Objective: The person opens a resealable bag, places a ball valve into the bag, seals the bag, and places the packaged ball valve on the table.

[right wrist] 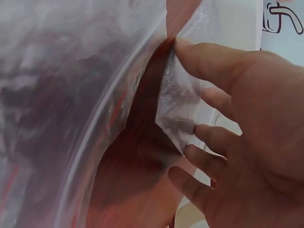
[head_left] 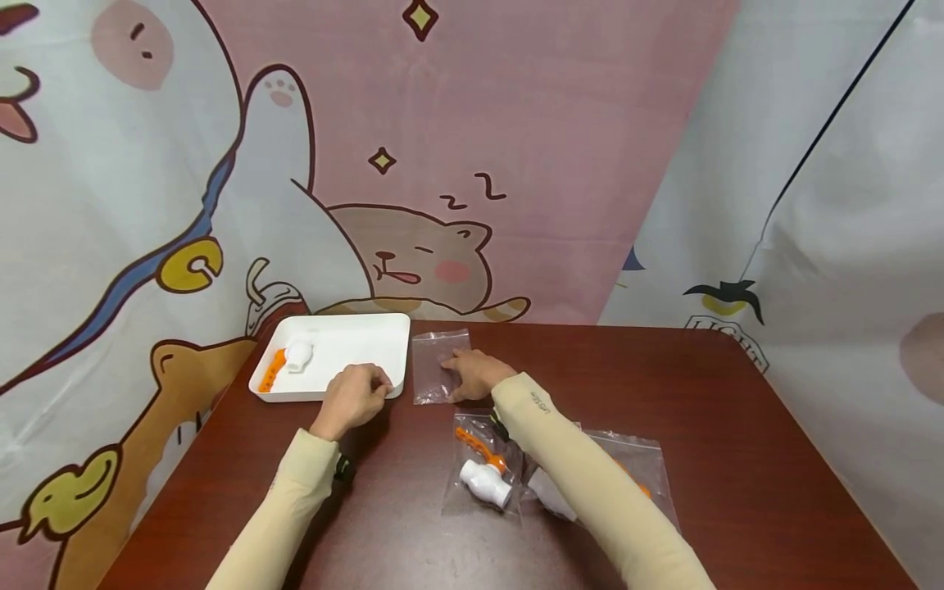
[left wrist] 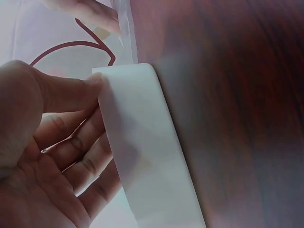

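Note:
My left hand point(head_left: 354, 397) is at the front right corner of a white tray point(head_left: 347, 336), its thumb touching the rim in the left wrist view and the other fingers loosely bent behind the wall. Inside the tray, at its left, lie a white plastic valve body point(head_left: 298, 356) and an orange handle point(head_left: 272, 370). Just right of the tray, a clear zip bag point(head_left: 431, 369) lies flat with nothing visible in it. My right hand point(head_left: 475, 373) touches that bag's right side, fingers spread, thumb at its edge in the right wrist view.
Nearer to me, a clear bag holds a white valve body point(head_left: 487, 483) and an orange handle point(head_left: 475, 442). Another filled bag point(head_left: 649, 459) lies partly hidden under my right forearm. A printed cloth point(head_left: 560, 164) hangs behind the brown table point(head_left: 737, 459).

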Demonstrator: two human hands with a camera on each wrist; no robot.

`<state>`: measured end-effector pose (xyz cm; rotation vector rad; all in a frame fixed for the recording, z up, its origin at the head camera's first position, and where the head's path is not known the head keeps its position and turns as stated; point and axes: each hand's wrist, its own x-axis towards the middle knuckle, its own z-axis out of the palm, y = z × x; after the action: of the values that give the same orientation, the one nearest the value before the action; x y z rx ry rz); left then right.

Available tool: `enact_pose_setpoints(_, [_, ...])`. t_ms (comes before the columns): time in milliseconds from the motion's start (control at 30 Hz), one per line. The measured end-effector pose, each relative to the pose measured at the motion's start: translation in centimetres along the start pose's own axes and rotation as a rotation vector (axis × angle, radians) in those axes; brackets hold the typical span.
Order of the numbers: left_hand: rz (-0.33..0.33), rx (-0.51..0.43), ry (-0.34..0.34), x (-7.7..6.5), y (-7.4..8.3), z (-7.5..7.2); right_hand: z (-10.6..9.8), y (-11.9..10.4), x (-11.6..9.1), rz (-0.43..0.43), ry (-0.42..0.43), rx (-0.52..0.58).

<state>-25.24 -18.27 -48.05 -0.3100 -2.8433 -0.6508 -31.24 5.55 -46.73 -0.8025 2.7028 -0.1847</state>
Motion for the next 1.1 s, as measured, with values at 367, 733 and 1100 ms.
enact_pose_setpoints(367, [-0.015,0.006,0.000,0.4,0.6,0.1,-0.4,0.9,-1.8,-0.022,-0.026,0.018])
enact_pose_setpoints(733, [-0.039,0.010,-0.011,-0.6,-0.3,-1.0,-2.0,0.5,0.9,-0.006,0.124,0.176])
enact_pose_setpoints(1100, [-0.028,0.006,-0.011,-0.2,0.4,-0.2,-2.3,2.8,4.0,0.206,0.187,0.255])
